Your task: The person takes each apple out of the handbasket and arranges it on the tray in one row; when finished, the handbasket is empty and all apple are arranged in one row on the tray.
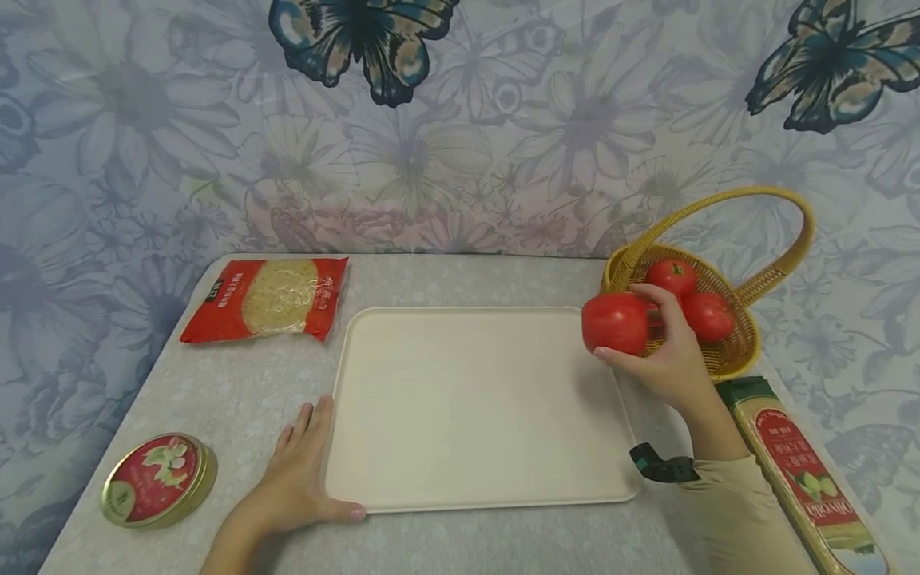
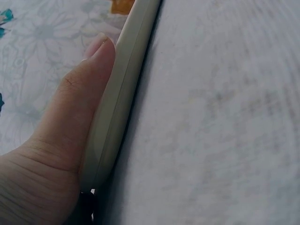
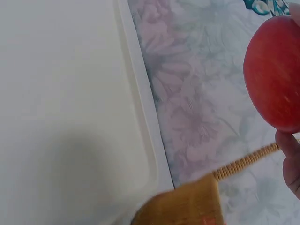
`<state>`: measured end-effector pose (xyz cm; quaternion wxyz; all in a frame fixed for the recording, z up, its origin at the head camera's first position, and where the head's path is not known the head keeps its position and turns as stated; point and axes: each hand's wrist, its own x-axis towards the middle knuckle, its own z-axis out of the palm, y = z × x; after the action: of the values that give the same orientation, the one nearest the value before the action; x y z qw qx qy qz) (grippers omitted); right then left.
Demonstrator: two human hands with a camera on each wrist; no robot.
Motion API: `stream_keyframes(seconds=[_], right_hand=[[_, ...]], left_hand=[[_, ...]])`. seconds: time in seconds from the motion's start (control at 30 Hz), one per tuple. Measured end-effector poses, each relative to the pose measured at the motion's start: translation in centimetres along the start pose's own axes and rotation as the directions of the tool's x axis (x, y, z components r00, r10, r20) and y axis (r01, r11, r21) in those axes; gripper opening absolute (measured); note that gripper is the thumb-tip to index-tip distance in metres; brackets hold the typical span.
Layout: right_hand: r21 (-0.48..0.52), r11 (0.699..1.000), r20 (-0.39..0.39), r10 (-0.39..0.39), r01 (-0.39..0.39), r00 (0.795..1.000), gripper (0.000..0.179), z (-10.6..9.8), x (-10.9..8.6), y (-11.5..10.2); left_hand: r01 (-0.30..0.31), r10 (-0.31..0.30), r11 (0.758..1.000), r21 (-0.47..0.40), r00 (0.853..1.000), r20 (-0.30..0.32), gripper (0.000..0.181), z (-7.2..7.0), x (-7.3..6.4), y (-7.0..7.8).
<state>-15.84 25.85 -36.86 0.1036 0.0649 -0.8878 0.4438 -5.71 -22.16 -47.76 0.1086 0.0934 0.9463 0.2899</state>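
Between the thumb and fingers of my right hand is a red tomato, held above the right edge of a cream tray. The right wrist view shows the same tomato with fingertips at its top and bottom. Just behind that hand, a yellow wicker basket contains more tomatoes. My left hand touches the tray's lower left corner, fingers along the left side and thumb at the front edge. In the left wrist view the thumb lies against the tray's rim.
A red packet of dry noodles lies at the back left. A round red and gold tin sits at the front left. Along the right table edge lies a long green and red package. The basket's tall handle arches upward.
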Motion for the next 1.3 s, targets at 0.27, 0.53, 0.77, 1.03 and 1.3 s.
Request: stream_keyframes(seconds=[0.27, 0.53, 0.77, 1.03, 1.3], right_hand=[[0.146, 0.987, 0.110, -0.090, 0.073, 0.990, 0.085, 3.8, 1.3, -1.2], [0.226, 0.972, 0.223, -0.117, 0.065, 0.968, 0.082, 8.2, 2.8, -2.0], [0.217, 0.964, 0.264, -0.207, 0.151, 0.942, 0.080, 12.8, 4.6, -2.8], [0.198, 0.968, 0.365, -0.219, 0.155, 0.905, 0.083, 17.9, 6.1, -4.8], [0.141, 0.978, 0.456, -0.201, 0.152, 0.867, 0.084, 22.8, 6.6, -7.1]], left_hand=[[-0.002, 0.002, 1.000, -0.019, 1.000, -0.009, 0.159, 0.2, 0.0, -0.7], [-0.001, 0.001, 1.000, -0.023, 1.000, -0.001, 0.158, -0.1, -0.1, -0.7], [-0.008, 0.008, 1.000, -0.020, 1.000, -0.013, 0.158, -0.3, -0.1, -0.5], [-0.006, 0.006, 1.000, -0.017, 1.000, -0.020, 0.158, -0.3, -0.2, -0.6], [0.010, -0.010, 1.000, -0.006, 1.000, -0.015, 0.158, -0.4, -0.1, -0.8]])
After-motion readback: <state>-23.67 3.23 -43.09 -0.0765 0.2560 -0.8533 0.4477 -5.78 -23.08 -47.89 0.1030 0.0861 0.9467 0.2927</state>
